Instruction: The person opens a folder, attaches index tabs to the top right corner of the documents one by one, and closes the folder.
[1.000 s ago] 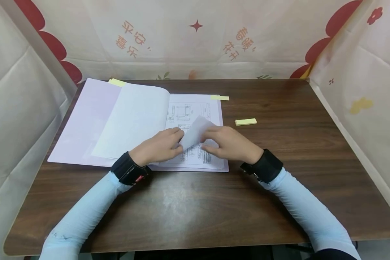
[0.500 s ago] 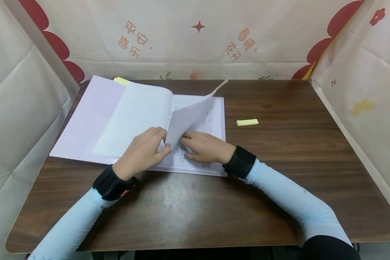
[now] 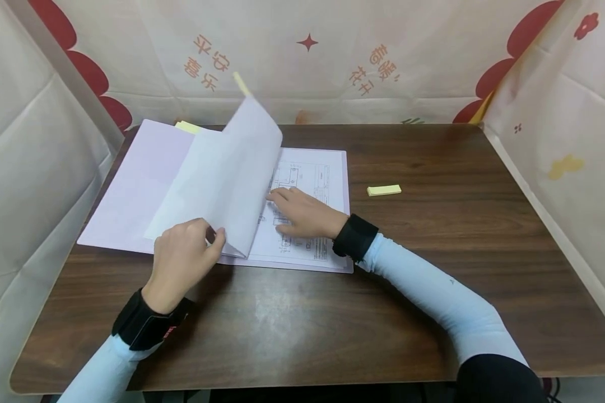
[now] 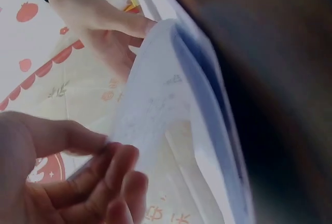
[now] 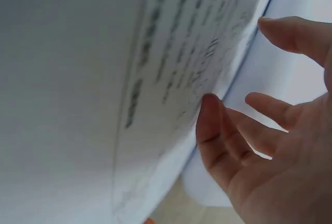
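Note:
A booklet with a pale lilac cover [image 3: 136, 173] lies spread on the table. One white page [image 3: 249, 162] is lifted and bowed over toward the left, with a yellow sticky tab [image 3: 241, 84] at its top corner. My left hand [image 3: 181, 252] pinches this page's near edge between thumb and fingers; the left wrist view shows the thumb [image 4: 78, 137] against the fingertips there. Flat beneath is a sheet of printed line drawings [image 3: 310, 173]. My right hand [image 3: 305, 212] is over that sheet, fingers extended, fingertips close to the fold of the lifted page.
A small pad of yellow sticky notes [image 3: 384, 190] lies right of the booklet on the brown wooden table [image 3: 459, 224]. Another yellow tab [image 3: 187, 127] sticks out at the booklet's top left. Printed cloth [image 3: 302, 67] hangs behind and along both sides.
The tabbed page has risen from the right and swung over to the left. My left hand has drawn back left and nearer with its edge; my right hand has moved left across the sheet.

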`<state>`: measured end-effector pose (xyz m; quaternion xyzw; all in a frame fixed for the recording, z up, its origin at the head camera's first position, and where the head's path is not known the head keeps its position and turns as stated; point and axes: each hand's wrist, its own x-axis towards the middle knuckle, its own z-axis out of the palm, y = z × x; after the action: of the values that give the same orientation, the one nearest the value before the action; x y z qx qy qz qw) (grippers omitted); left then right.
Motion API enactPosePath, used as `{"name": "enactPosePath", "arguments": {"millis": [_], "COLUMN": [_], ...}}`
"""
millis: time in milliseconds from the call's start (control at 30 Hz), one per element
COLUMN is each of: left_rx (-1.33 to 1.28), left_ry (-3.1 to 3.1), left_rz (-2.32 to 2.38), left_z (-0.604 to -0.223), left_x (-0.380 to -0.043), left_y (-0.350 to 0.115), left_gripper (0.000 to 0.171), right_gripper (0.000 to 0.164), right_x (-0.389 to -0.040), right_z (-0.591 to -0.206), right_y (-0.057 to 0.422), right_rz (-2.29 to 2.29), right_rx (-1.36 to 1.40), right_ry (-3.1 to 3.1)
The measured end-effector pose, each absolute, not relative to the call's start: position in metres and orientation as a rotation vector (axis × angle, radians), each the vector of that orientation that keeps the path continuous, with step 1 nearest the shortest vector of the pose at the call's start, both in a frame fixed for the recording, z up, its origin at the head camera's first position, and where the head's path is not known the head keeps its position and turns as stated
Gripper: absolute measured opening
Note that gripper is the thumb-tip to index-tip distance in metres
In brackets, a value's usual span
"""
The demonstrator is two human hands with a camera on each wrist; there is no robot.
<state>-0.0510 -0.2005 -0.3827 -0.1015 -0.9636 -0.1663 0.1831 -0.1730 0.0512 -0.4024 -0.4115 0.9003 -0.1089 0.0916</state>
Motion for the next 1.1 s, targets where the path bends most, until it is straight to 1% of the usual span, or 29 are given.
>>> {"name": "enactPosePath", "arguments": {"millis": [267,533,800,900,967,1033,1100], "left_rx": [-0.116,-0.066,-0.075,-0.076,-0.082,-0.129,-0.254], "left_ry": [-2.708,-2.802,-2.832,-2.852,-2.879,-2.893,-2.891], "left_rz": [-0.405,-0.429,-0.456,-0.433,-0.396,-0.342,-0.291], "left_z": [-0.388,-0.392,-0.395,-0.394,-0.391,-0.387,-0.381], "left_x": [-0.042,-0.038,-0.036,-0.035,-0.033,-0.031,-0.032], "left_y": [-0.21,-0.22,-0.223,-0.223,-0.222,-0.219,-0.213], "left_gripper": [0.036,0.042,0.042,0.046,0.051,0.054,0.05], "right_gripper": [0.08,0.086,0.093,0.096,0.098,0.099,0.101], "right_x": [-0.185,-0.188,-0.192,-0.192,-0.192,-0.192,-0.193], "right_z": [-0.401,-0.392,-0.388,-0.388,-0.389,-0.39,-0.391], "right_y": [0.044,0.032,0.028,0.027,0.027,0.027,0.027], "right_rz": [-0.275,-0.244,-0.23,-0.21,-0.199,-0.181,-0.155], "right_rx": [-1.153,-1.077,-1.009,-1.015,-1.023,-1.031,-1.039], "right_ry": [2.581,2.549,2.51,2.518,2.525,2.532,2.542]}}
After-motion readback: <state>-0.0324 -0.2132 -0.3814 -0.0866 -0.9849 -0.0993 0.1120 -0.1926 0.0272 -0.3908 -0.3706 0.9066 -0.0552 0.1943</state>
